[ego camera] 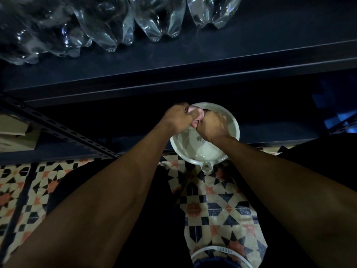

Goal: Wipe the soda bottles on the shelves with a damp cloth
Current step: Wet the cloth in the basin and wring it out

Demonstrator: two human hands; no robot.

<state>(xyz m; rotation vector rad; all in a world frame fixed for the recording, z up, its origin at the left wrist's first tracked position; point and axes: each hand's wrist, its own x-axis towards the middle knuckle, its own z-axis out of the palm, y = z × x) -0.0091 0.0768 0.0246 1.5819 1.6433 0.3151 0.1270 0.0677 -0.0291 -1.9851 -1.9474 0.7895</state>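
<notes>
Head view: clear soda bottles (158, 18) stand along the dark shelf (212, 55) at twelve o'clock. Left hand (178, 118) and right hand (211, 125) each grip the pink cloth (199, 117) tight, twisted crosswise over the white basin (204, 153).

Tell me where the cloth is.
The pink cloth is clenched between the left hand and right hand, above the white basin, mid-frame.

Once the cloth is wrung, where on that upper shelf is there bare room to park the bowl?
The shelf is bare in front of and to the right of the bottles, toward its front edge. The back left is crowded with bottles. Both hands, left and right, grip the pink cloth over the white bowl.
</notes>
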